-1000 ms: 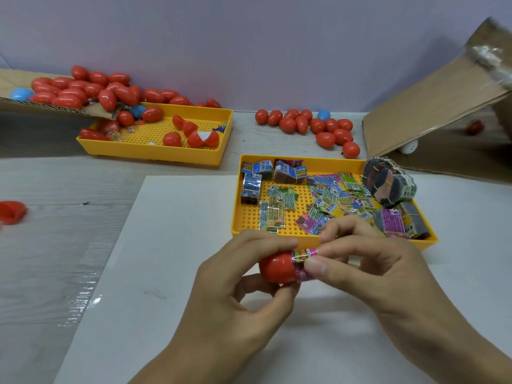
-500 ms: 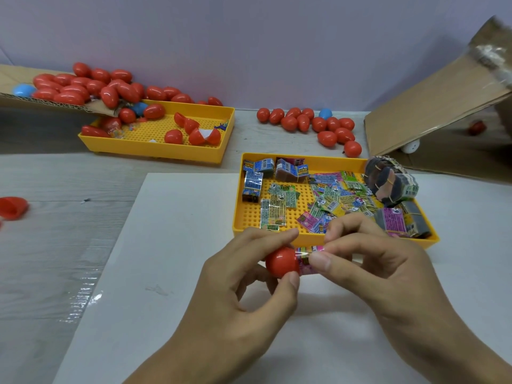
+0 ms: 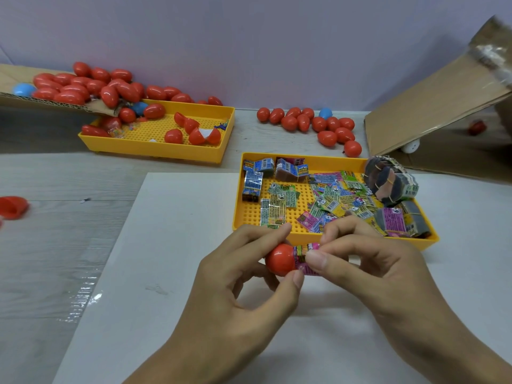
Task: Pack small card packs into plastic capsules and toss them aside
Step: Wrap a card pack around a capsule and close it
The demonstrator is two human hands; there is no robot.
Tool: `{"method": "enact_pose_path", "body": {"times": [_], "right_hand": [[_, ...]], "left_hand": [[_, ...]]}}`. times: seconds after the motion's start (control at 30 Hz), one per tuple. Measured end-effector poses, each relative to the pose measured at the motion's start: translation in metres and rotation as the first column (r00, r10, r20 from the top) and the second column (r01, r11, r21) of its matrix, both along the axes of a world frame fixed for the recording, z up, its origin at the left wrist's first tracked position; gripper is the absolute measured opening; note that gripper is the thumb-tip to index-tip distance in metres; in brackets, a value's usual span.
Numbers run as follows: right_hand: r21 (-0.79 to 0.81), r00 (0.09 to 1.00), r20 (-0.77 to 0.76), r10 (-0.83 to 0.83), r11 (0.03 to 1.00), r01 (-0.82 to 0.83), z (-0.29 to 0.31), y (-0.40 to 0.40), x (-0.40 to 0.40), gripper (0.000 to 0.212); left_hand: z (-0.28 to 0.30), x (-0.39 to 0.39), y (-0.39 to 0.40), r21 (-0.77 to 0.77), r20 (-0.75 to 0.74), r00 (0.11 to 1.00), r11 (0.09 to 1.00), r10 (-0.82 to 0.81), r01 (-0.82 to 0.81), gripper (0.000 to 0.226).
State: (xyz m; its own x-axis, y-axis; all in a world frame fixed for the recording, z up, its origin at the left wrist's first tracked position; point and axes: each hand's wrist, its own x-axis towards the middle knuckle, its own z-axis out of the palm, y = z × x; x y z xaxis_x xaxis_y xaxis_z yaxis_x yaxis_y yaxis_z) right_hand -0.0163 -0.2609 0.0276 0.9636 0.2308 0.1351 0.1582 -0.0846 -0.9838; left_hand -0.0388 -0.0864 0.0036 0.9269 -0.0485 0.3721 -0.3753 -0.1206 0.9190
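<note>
Head view: left hand (image 3: 238, 275) gripping red capsule half (image 3: 279, 259), right hand (image 3: 368, 270) pinching card pack (image 3: 306, 257); print unreadable.

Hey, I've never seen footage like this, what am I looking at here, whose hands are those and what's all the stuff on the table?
There is no machine here: a person wears a camera on the head, so the single picture looks forward and down at their own two hands. The left hand grips a red plastic capsule half, and the fingers of the right hand pinch a small colourful card pack at its open end, partly inside.

Just beyond the hands, a yellow perforated plastic tray holds many more loose and bundled packs. A second yellow tray farther left holds red capsules, some open. More red capsules, with a few blue ones, lie on a cardboard flap at the far left and in a cluster on the table near the wall. A brown cardboard box stands at the right.
</note>
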Motion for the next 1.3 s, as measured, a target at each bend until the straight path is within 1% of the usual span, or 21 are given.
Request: {"method": "enact_pose_path", "body": {"times": [0.1, 0.2, 0.37, 0.43, 0.53, 0.6, 0.67, 0.77, 0.83, 0.9, 0.97, 1.03, 1.07, 1.1, 1.17, 1.23, 1.3], "right_hand": [[0.015, 1.0, -0.004, 0.016, 1.0, -0.016, 0.0, 0.0, 0.001, 0.02], [-0.017, 1.0, 0.004, 0.031, 0.999, -0.031, -0.001, 0.0, 0.001, 0.019], [-0.057, 1.0, 0.013, 0.011, 0.998, -0.01, -0.002, -0.001, 0.001, 0.02], [-0.059, 1.0, 0.009, 0.009, 0.998, -0.009, -0.002, -0.001, 0.001, 0.024], [-0.045, 1.0, 0.019, 0.009, 0.999, -0.008, 0.001, 0.0, 0.001, 0.038], [0.022, 1.0, -0.012, 0.028, 0.999, -0.028, 0.003, 0.001, 0.0, 0.037], [0.057, 0.998, -0.045, 0.044, 0.998, -0.041, 0.004, 0.001, 0.0, 0.037], [0.118, 0.991, -0.123, 0.051, 0.992, -0.036, 0.005, -0.001, 0.001, 0.05], [0.165, 0.98, -0.186, 0.067, 0.986, -0.036, 0.005, -0.002, 0.002, 0.053], [0.19, 0.972, -0.223, 0.077, 0.981, -0.034, 0.005, -0.002, 0.002, 0.048], [0.21, 0.963, -0.256, 0.085, 0.977, -0.031, 0.005, -0.002, 0.002, 0.037], [0.244, 0.942, -0.315, 0.113, 0.969, -0.035, 0.006, -0.003, 0.003, 0.025], [0.271, 0.923, -0.359, 0.14, 0.962, -0.041, 0.007, -0.003, 0.004, 0.024], [0.295, 0.899, -0.402, 0.174, 0.954, -0.052, 0.008, -0.004, 0.005, 0.026], [0.317, 0.86, -0.455, 0.229, 0.945, -0.084, 0.009, -0.006, 0.007, 0.036], [0.318, 0.846, -0.475, 0.24, 0.944, -0.089, 0.008, -0.006, 0.007, 0.05], [0.318, 0.841, -0.491, 0.227, 0.946, -0.07, 0.006, -0.005, 0.008, 0.054]], "left_hand": [[0.001, 0.0, -0.001, -0.004, 0.022, 1.0, 1.0, 0.009, -0.009, 0.048], [0.001, 0.0, 0.0, 0.001, 0.04, 0.999, 1.0, 0.008, -0.008, 0.049], [-0.001, 0.0, 0.001, 0.038, 0.066, 0.998, 0.999, 0.023, -0.025, 0.049], [-0.002, 0.0, 0.001, 0.053, 0.071, 0.997, 0.998, 0.032, -0.036, 0.049], [-0.003, 0.0, 0.001, 0.052, 0.098, 0.994, 0.997, 0.051, -0.056, 0.049], [-0.003, 0.0, 0.001, 0.063, 0.13, 0.99, 0.996, 0.057, -0.066, 0.05], [-0.002, 0.0, 0.001, 0.08, 0.166, 0.984, 0.994, 0.062, -0.076, 0.049], [-0.001, 0.0, 0.001, 0.082, 0.215, 0.974, 0.993, 0.068, -0.087, 0.042], [0.001, -0.001, 0.002, 0.08, 0.23, 0.969, 0.991, 0.086, -0.107, 0.039], [0.001, -0.001, 0.002, 0.085, 0.247, 0.965, 0.99, 0.093, -0.117, 0.033], [0.001, -0.002, 0.001, 0.112, 0.268, 0.959, 0.986, 0.09, -0.123, 0.029], [0.002, -0.002, 0.001, 0.155, 0.283, 0.955, 0.979, 0.087, -0.135, 0.033], [0.003, -0.002, 0.001, 0.179, 0.295, 0.952, 0.974, 0.084, -0.141, 0.035], [0.004, -0.002, 0.001, 0.202, 0.308, 0.948, 0.968, 0.079, -0.147, 0.035], [0.006, -0.001, 0.001, 0.234, 0.322, 0.944, 0.961, 0.069, -0.149, 0.037], [0.004, -0.001, 0.0, 0.243, 0.322, 0.945, 0.96, 0.053, -0.136, 0.039], [0.002, -0.001, -0.001, 0.236, 0.307, 0.951, 0.966, 0.034, -0.11, 0.041]]}}
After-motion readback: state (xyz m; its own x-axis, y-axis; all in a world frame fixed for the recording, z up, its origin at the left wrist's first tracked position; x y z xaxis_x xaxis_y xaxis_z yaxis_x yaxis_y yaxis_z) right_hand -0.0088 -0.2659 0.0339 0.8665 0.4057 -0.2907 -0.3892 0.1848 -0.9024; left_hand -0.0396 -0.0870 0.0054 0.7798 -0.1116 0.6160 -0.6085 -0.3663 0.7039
